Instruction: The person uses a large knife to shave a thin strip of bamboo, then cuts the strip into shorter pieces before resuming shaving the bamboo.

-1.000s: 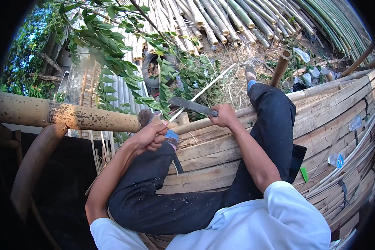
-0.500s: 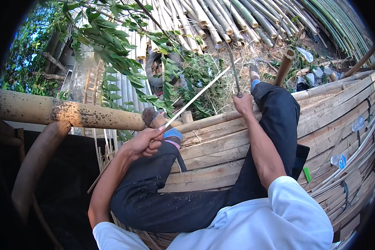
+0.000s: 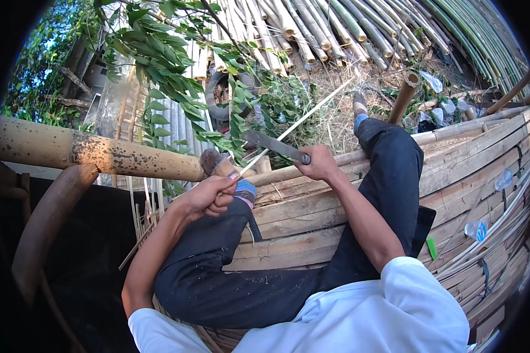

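Note:
My left hand [image 3: 209,197] is closed, with thumb and fingers pinching the near end of a long, pale bamboo strip [image 3: 318,107]. The strip slants up and away to the right, over the straw-littered ground. In my right hand [image 3: 317,163] is the handle of a knife [image 3: 274,145] with a broad grey blade. Its blade points left and overlaps the strip a short way beyond my left fingers. Both hands are above my spread legs, close to the edge of the bamboo platform [image 3: 288,247] under me.
A thick spotted bamboo pole [image 3: 123,160] runs across at left. An upright bamboo post [image 3: 403,97] stands beyond my right knee. Leafy branches [image 3: 171,82] hang ahead near an old tire [image 3: 221,112]. Piled bamboo poles [image 3: 335,29] lie at the back. Plastic cups [image 3: 476,229] are at right.
My right hand has moved left and a little lower, swinging the knife from pointing away to lying across the strip. The strip's far end has shifted right; my left hand keeps its hold.

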`<action>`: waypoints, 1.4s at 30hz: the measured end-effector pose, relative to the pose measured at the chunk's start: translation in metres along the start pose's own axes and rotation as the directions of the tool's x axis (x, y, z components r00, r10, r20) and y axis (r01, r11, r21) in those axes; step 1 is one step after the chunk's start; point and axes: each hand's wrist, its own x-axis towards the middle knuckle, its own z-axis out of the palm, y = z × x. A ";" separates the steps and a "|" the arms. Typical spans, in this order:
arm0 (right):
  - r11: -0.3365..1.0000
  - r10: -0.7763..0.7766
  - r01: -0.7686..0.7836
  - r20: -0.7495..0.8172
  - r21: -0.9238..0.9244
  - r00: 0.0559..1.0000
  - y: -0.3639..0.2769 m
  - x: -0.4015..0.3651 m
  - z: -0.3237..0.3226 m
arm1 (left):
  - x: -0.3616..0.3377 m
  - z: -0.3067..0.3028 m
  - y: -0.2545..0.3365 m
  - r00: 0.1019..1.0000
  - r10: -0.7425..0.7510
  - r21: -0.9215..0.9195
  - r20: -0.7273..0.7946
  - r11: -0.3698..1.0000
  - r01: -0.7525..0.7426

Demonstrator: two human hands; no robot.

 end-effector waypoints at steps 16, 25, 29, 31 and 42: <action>0.966 0.198 -0.214 -0.115 -0.148 0.974 0.041 0.011 -0.015 | -0.002 -0.001 0.005 0.999 -0.029 -0.091 -0.043 0.996 0.025; 0.888 0.446 -0.454 -0.103 -0.067 0.889 0.050 0.016 -0.030 | -0.006 -0.005 -0.001 0.998 -0.031 -0.081 -0.051 0.996 0.027; 0.879 0.453 -0.465 -0.123 -0.102 0.883 0.049 0.015 -0.030 | -0.004 -0.004 0.000 0.998 -0.039 -0.082 -0.056 0.996 0.034; 0.869 0.470 -0.482 -0.123 -0.110 0.874 0.049 0.014 -0.030 | -0.004 -0.006 -0.002 0.998 -0.039 -0.077 -0.053 0.996 0.035; 0.477 0.623 -0.356 -0.023 0.804 0.782 0.083 0.029 -0.014 | -0.005 -0.010 -0.009 0.998 0.060 0.017 0.003 0.998 -0.060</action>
